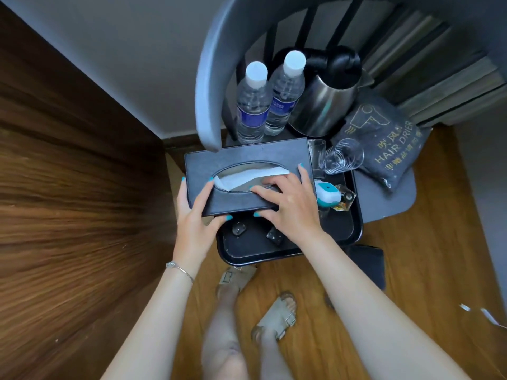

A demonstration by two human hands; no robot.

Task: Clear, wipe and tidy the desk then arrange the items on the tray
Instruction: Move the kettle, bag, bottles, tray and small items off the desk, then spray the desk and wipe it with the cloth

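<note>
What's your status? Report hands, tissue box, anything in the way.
Both hands, left and right, grip tissue box over tray. Glasses, small items beneath crowd tray.

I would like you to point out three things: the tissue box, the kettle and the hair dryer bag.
tissue box (241, 154): head view, on the bare black top, behind the opening.
kettle (323, 105): head view, on its steel body.
hair dryer bag (389, 149): head view, on the dark cloth with the printed words.
</note>
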